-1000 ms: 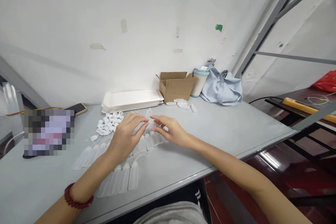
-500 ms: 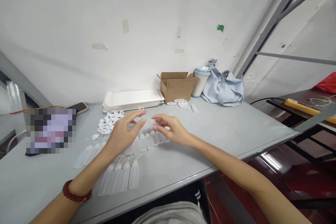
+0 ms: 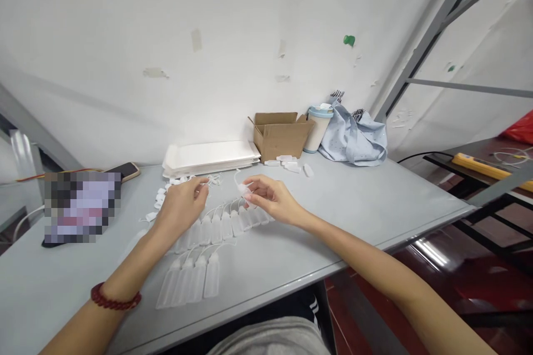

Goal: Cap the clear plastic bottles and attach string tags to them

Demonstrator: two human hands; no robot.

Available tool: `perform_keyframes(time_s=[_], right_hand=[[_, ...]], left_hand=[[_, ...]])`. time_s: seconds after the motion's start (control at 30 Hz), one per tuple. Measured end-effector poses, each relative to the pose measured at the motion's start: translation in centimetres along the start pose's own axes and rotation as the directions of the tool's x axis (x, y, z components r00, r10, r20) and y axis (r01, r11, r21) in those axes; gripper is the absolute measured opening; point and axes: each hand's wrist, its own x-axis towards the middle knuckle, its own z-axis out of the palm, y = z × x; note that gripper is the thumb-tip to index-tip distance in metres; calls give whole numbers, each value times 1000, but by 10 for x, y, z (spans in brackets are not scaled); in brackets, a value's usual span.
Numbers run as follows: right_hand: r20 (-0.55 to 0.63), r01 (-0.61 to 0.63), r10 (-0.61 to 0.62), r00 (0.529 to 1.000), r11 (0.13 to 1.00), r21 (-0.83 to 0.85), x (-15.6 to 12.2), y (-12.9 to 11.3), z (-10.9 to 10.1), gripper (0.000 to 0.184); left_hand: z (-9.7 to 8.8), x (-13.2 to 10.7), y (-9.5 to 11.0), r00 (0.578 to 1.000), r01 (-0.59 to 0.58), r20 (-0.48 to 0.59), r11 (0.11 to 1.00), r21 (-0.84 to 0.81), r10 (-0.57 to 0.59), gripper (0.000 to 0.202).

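My right hand (image 3: 272, 198) pinches a small translucent plastic sleeve (image 3: 242, 189) with a thin white strap rising from its end. To its left is my left hand (image 3: 183, 202), fingers bent with a gap between thumb and forefinger, and I see nothing in them. Just beyond its fingertips lies a heap of thin white straps (image 3: 214, 179). White caps (image 3: 160, 198) are partly covered by that hand. Between and below the hands, a row of strapped translucent sleeves (image 3: 215, 230) lies on the table, and a nearer group of similar sleeves (image 3: 212, 277) lies towards the front edge.
White flat trays (image 3: 212, 154) are stacked at the wall beside an open cardboard box (image 3: 281, 141). Several loose translucent pieces (image 3: 291, 166) lie before the box. A lidded cup (image 3: 318, 130) and a light blue cloth bag (image 3: 353, 141) stand right. A phone (image 3: 129, 171) lies left.
My left hand has drawn back to the left, away from my right hand, towards the heap of straps. My right hand stays nearly in place, and the strap on its sleeve now stands up.
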Motion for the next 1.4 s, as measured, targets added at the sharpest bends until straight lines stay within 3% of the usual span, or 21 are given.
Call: perform_keyframes(time_s=[0.1, 0.27, 0.37, 0.47, 0.57, 0.7, 0.8, 0.87, 1.0, 1.1, 1.2, 1.3, 1.4], right_hand=[[-9, -9, 9, 1000, 999, 34, 0, -2, 1, 26], [-4, -31, 32, 999, 984, 178, 1, -2, 2, 24], [-4, -35, 37, 999, 976, 217, 2, -1, 2, 23], [-19, -22, 27, 999, 972, 232, 2, 1, 2, 26], [-42, -15, 25, 999, 976, 218, 2, 2, 2, 29], [-66, -8, 23, 998, 976, 220, 1, 2, 4, 30], [-87, -18, 41, 995, 968, 249, 2, 2, 5, 31], [-85, -35, 62, 995, 957, 289, 2, 1, 5, 31], [-50, -64, 89, 995, 928, 367, 1, -2, 5, 31], [-22, -77, 93, 995, 921, 382, 0, -5, 7, 31], [-7, -82, 91, 996, 921, 381, -1, -6, 10, 31], [-10, -84, 94, 996, 925, 372, 0, -6, 8, 30], [-77, -58, 89, 993, 940, 336, 2, -7, 1, 30]], left_hand=[[2, -4, 4, 994, -102, -30, 981, 166, 109, 48], [6, -1, -6, 985, -170, 60, 949, 265, 160, 47], [6, -1, -9, 941, -323, -11, 909, 265, 338, 41], [6, -8, 1, 815, -531, -191, 837, 130, 547, 29], [9, -19, 15, 675, -694, -276, 716, 76, 684, 26], [19, -24, 23, 516, -786, -334, 592, 181, 788, 27], [23, -25, 23, 443, -811, -356, 537, 233, 823, 23], [23, -25, 24, 446, -812, -371, 542, 215, 815, 22], [22, -26, 26, 526, -762, -390, 622, 177, 756, 38], [23, -27, 26, 521, -778, -334, 598, 194, 786, 49], [23, -28, 26, 518, -783, -316, 590, 199, 795, 43], [18, -30, 30, 550, -776, -312, 612, 153, 775, 40], [11, -40, 32, 590, -785, -222, 616, 67, 777, 37]])
